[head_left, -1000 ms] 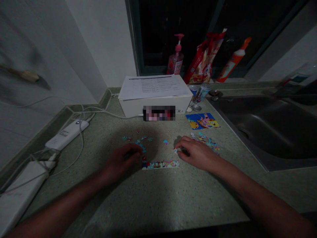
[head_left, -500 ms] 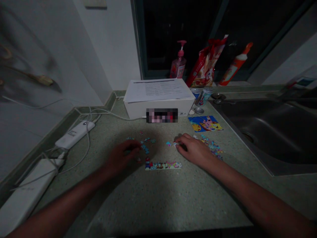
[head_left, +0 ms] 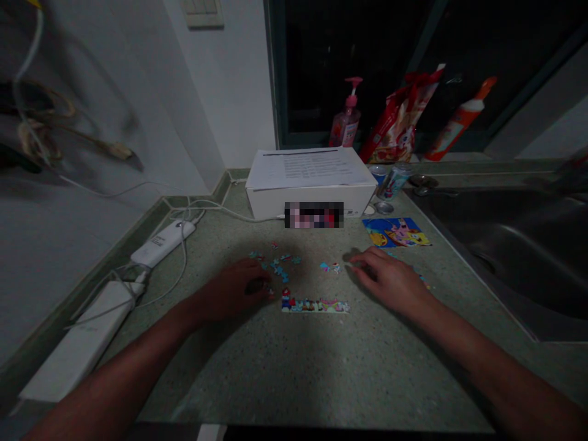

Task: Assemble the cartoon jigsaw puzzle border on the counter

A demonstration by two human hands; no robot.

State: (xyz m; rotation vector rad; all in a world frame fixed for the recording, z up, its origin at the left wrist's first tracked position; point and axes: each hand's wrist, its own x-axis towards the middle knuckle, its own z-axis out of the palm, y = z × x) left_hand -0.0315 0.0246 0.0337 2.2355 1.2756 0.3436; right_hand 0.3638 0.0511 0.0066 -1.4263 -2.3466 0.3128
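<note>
Piece-fitting appears in hand as a joined puzzle strip (head_left: 316, 305) lies on the counter (head_left: 294, 373). The right hand (head_left: 390, 278), grip spread, hovers beside two loose pieces (head_left: 336, 268); the left hand's (head_left: 241, 285) grip, near scattered pieces (head_left: 282, 271), cannot be told. Extending the strip likely calls for matching edges.

From my remote seat, I took the joined puzzle strip (head_left: 315, 305) as the dial's centre in the head view. The left hand (head_left: 239, 285), fingers curled, was between nine and ten o'clock; I couldn't tell whether it gripped the small piece (head_left: 271, 293) by its fingertips. The right hand (head_left: 395, 280) was between two and three, thumb and fingers parted. Loose pieces (head_left: 279, 269) lay around half past ten, a picture card (head_left: 399, 233) near half past one, and a white box (head_left: 312, 201) stood at twelve.
</note>
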